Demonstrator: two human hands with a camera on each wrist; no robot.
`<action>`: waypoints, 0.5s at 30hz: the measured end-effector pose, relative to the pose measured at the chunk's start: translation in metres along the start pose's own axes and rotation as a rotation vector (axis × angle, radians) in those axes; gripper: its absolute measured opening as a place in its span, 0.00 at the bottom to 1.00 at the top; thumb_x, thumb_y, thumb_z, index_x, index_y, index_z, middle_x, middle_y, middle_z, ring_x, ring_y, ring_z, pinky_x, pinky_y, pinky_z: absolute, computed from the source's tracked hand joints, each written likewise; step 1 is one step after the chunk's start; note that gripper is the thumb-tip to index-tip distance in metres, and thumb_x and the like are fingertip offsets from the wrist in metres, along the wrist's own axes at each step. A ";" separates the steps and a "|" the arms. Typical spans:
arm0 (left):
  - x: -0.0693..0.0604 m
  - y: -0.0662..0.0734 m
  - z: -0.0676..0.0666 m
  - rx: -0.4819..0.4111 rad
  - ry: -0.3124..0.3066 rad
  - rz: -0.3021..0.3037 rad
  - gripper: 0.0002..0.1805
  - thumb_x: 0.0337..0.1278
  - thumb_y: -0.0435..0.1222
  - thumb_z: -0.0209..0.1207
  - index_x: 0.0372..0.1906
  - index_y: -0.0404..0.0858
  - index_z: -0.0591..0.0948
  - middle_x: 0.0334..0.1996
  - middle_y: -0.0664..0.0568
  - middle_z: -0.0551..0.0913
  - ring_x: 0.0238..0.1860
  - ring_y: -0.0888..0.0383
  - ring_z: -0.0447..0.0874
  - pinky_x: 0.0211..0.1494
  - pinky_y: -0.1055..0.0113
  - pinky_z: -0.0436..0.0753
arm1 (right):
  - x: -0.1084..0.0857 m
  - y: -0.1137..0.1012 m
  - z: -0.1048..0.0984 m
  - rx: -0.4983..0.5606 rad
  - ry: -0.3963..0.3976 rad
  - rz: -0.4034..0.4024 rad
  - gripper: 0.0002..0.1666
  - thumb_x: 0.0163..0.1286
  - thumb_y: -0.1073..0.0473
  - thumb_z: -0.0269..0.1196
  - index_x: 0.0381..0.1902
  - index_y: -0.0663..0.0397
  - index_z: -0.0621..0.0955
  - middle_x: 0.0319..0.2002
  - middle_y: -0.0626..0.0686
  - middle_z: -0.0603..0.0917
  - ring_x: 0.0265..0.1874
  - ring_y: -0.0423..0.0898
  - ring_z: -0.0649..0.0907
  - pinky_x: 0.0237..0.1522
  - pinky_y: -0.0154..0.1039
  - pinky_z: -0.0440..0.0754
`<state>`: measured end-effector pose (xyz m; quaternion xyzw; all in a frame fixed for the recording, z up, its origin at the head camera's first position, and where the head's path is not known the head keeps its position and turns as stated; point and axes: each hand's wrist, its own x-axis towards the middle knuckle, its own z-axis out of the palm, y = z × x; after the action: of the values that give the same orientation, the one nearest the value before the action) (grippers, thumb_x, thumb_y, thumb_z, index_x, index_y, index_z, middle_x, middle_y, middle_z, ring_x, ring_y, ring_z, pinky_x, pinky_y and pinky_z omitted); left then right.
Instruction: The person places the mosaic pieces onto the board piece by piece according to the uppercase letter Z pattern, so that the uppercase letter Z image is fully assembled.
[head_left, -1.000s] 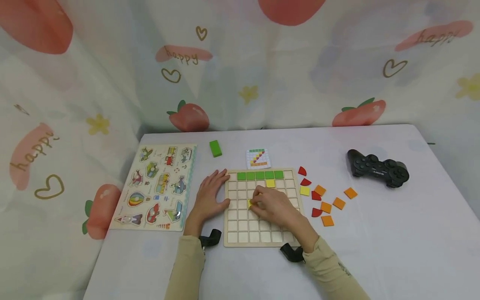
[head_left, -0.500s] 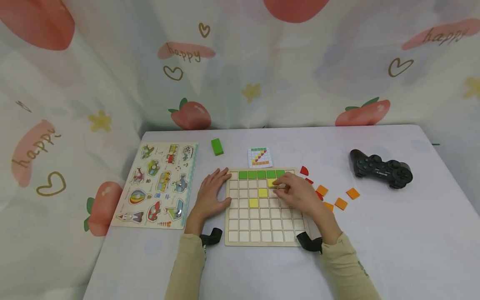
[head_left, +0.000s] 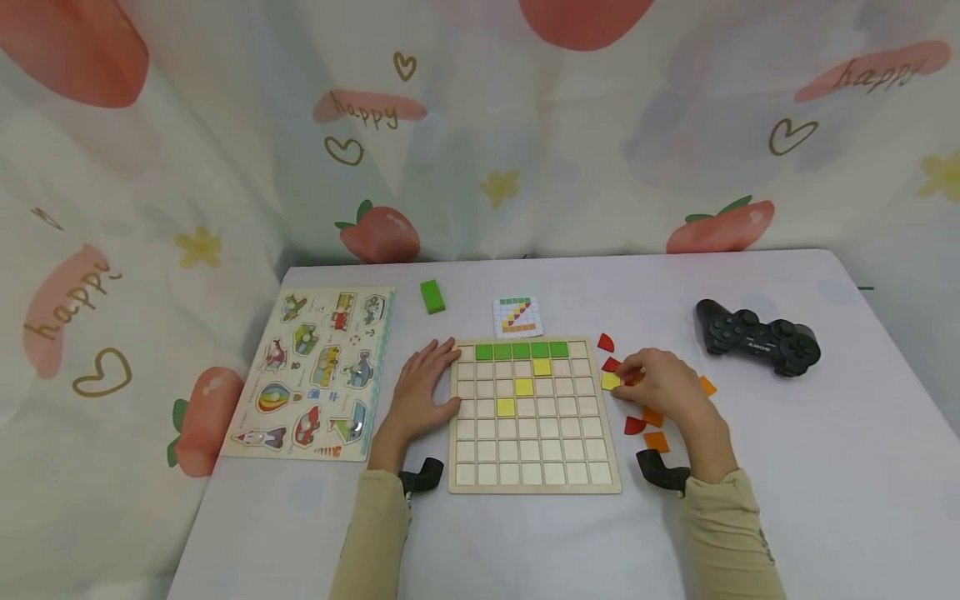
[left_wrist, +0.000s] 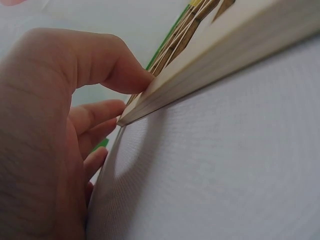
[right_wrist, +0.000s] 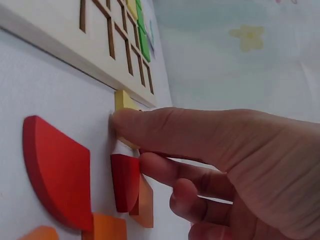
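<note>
A wooden grid board (head_left: pixel 480 488) lies mid-table, with a row of green square tiles (head_left: pixel 522 351) near its top. Below them, yellow square tiles (head_left: pixel 524 387) step diagonally down to the left. My left hand (head_left: pixel 422 393) rests along the board's left side, fingers extended; its thumb touches the edge in the left wrist view. At the right, my right hand (head_left: pixel 667 385) pinches another yellow square tile (head_left: pixel 610 381) at the table. In the right wrist view the thumb (right_wrist: pixel 131 122) covers part of this tile, and the index fingertip is hidden.
Red quarter-round pieces (head_left: pixel 634 426) and orange square tiles (head_left: pixel 656 442) lie around the right hand. A pattern card (head_left: pixel 517 317) and a green block (head_left: pixel 432 297) are behind the board. A picture puzzle (head_left: pixel 311 375) lies left, a black game controller (head_left: pixel 757 337) right.
My right hand has left the lower yellow tile on the board, passed the upper one, and moved right to the loose yellow tile. My left hand has stayed put.
</note>
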<state>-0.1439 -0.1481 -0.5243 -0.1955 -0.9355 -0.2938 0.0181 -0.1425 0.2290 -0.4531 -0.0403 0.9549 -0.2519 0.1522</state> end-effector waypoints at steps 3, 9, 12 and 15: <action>0.000 0.000 0.000 -0.006 0.002 0.002 0.42 0.43 0.47 0.59 0.71 0.44 0.69 0.76 0.56 0.59 0.77 0.52 0.49 0.78 0.50 0.47 | 0.001 -0.001 0.002 -0.011 0.007 0.006 0.17 0.57 0.55 0.73 0.40 0.60 0.85 0.32 0.54 0.81 0.36 0.54 0.76 0.36 0.46 0.75; 0.000 -0.001 0.001 -0.002 -0.007 -0.007 0.42 0.44 0.47 0.59 0.71 0.45 0.68 0.76 0.57 0.59 0.77 0.53 0.49 0.78 0.51 0.47 | -0.004 -0.003 -0.003 0.037 -0.013 -0.034 0.11 0.57 0.57 0.72 0.30 0.55 0.80 0.29 0.51 0.80 0.31 0.49 0.76 0.31 0.41 0.73; 0.000 -0.001 0.001 0.002 -0.017 -0.010 0.42 0.45 0.47 0.59 0.71 0.45 0.68 0.76 0.57 0.58 0.77 0.53 0.48 0.78 0.52 0.46 | -0.007 -0.004 -0.007 0.111 -0.020 -0.080 0.09 0.58 0.60 0.71 0.29 0.54 0.80 0.28 0.50 0.79 0.27 0.47 0.76 0.28 0.38 0.75; 0.000 -0.001 0.001 -0.001 -0.022 -0.013 0.42 0.45 0.47 0.59 0.72 0.45 0.68 0.76 0.57 0.58 0.77 0.54 0.47 0.78 0.53 0.45 | -0.007 -0.008 -0.006 0.194 -0.003 -0.167 0.07 0.59 0.63 0.70 0.32 0.56 0.81 0.29 0.50 0.80 0.24 0.47 0.76 0.24 0.35 0.76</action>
<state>-0.1444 -0.1489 -0.5255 -0.1924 -0.9368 -0.2921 0.0060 -0.1380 0.2262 -0.4427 -0.1049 0.9191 -0.3549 0.1354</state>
